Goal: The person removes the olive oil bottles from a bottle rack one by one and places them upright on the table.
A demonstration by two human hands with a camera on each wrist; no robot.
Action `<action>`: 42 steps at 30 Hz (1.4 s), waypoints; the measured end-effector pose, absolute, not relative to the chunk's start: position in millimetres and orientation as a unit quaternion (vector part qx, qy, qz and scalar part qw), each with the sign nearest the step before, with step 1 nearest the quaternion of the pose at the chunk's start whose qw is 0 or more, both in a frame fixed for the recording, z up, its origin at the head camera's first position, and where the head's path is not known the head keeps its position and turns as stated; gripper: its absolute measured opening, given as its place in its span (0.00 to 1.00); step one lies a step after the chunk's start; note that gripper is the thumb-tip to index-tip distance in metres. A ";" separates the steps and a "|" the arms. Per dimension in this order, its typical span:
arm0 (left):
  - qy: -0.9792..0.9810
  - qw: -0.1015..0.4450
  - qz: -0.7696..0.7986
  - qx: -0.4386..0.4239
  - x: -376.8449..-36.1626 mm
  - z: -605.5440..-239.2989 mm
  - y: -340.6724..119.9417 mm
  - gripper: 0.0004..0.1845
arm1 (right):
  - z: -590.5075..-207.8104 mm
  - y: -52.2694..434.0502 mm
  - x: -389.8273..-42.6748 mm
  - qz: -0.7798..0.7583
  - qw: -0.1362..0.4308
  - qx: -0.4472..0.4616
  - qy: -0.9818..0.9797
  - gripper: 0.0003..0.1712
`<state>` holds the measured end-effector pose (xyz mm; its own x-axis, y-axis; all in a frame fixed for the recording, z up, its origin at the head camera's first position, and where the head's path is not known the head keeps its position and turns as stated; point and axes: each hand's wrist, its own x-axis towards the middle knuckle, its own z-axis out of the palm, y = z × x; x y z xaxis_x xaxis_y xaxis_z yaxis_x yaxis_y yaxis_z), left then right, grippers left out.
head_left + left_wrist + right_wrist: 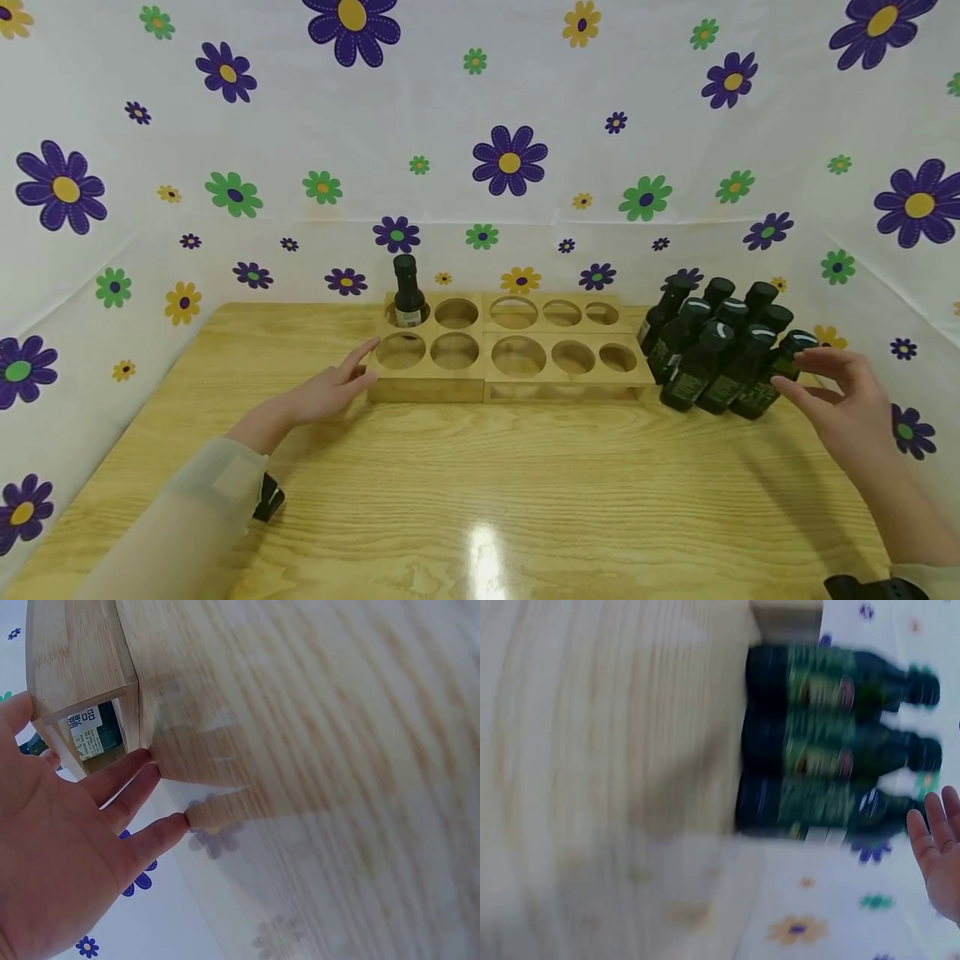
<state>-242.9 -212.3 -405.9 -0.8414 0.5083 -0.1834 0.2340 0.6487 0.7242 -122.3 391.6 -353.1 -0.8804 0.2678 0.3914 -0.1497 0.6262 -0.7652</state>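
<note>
A two-row wooden rack (pixel 427 390) with round holes stands at the back middle of the table. One dark bottle (pixel 408 300) is upright in its back-left hole; its label shows through the rack's open end in the left wrist view. My left hand (pixel 326 397) rests by that left end, fingers extended, an index fingertip touching the rack's corner. Several dark bottles with black caps (pixel 690 379) stand grouped right of the rack. My right hand (pixel 847 404) is beside the front-right bottle (pixel 753 400), thumb and fingers spread apart near its cap, not closed on it.
A pale wooden table (pixel 465 475) lies under everything. White cloth (pixel 442 108) printed with purple, green and yellow flowers hangs behind and at both sides. The bottles stand close together, next to the rack's right end. Dark straps circle both wrists.
</note>
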 end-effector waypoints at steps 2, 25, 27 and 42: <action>0.888 0.191 0.364 0.207 -243.2 -405.8 -211.9 0.39 | -351.0 379.4 -125.3 0.437 0.246 0.000 -0.865 0.23; 0.890 0.196 0.357 0.203 -237.7 -397.4 -208.9 0.37 | -352.4 193.7 -220.0 0.497 0.101 0.215 -0.835 0.29; 0.890 0.196 0.358 0.206 -237.7 -396.7 -208.6 0.37 | -354.3 179.0 -229.2 0.505 0.090 0.222 -0.829 0.29; 0.890 0.194 0.359 0.203 -238.0 -397.6 -207.7 0.36 | -359.6 84.0 -291.6 0.547 0.022 0.227 -0.806 0.36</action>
